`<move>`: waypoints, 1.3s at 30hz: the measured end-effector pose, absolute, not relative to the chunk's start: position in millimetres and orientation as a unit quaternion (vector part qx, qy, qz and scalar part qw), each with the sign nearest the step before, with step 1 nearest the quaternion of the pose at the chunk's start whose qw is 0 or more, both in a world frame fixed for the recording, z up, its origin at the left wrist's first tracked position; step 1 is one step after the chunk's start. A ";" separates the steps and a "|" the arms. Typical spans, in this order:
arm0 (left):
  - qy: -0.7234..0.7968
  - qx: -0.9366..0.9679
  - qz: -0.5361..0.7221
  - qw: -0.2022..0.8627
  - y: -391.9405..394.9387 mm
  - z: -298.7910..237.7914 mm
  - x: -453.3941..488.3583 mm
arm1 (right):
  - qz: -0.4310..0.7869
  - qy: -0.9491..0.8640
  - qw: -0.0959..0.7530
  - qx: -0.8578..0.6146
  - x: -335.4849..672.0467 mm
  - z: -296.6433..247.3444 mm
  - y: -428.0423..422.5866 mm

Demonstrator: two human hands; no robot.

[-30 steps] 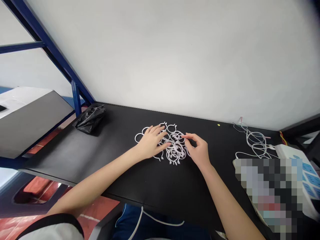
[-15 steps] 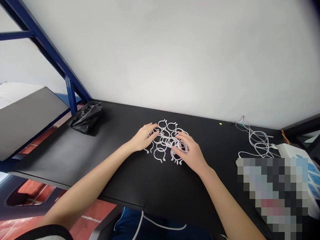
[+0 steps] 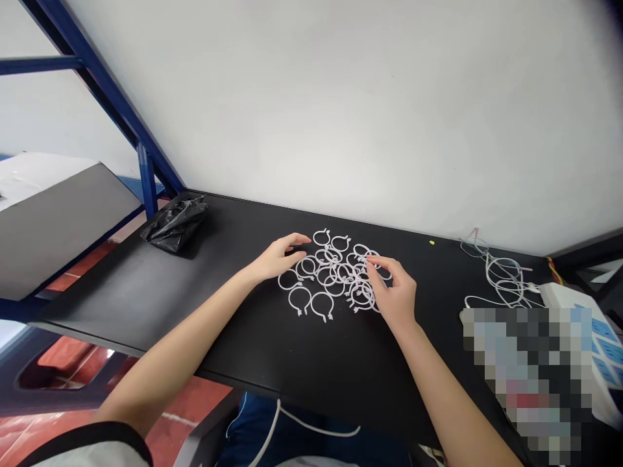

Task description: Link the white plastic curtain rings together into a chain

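Observation:
Several thin white open rings (image 3: 322, 305), each with small tabs at its ends, lie spread and partly overlapping on the black tabletop (image 3: 253, 337). My left hand (image 3: 278, 258) is at the left side of the group, thumb and fingers apart, with nothing between them. Beneath its thumb side lies one ring (image 3: 288, 279). On the right, my right hand (image 3: 395, 288) has its thumb and forefinger tips together at the edge of a white ring in the overlapping cluster (image 3: 360, 292). The hand partly covers the rings behind it.
A crumpled black plastic bag (image 3: 176, 224) lies at the far left. Coiled white cables (image 3: 506, 275) and a white power strip (image 3: 579, 305) are at the right, beside a blurred-out object (image 3: 530, 383). A white wall (image 3: 311, 117) stands behind; blue metal posts (image 3: 146, 175) rise at left.
The white rings are spread more widely, with some shifted left and towards me. My right hand has moved right and its fingertips have come together. My left hand is clear of the rings' centre.

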State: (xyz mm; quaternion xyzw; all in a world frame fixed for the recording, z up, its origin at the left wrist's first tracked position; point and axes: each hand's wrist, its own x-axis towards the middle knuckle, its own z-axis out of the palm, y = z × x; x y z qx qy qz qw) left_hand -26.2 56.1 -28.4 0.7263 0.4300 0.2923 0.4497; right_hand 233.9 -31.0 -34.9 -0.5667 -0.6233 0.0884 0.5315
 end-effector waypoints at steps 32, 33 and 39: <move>0.485 0.737 0.361 0.303 64.3 -32.1 -34.0 | -0.010 -0.838 0.397 -0.373 163.0 -19.3 -60.6; 0.488 0.725 0.371 0.314 65.4 -32.2 -34.4 | -0.009 -0.865 0.366 -0.344 155.1 -18.4 -63.0; 0.458 0.633 0.449 0.434 71.8 -33.4 -35.0 | -0.005 -0.943 0.195 -0.269 139.7 -33.1 -58.0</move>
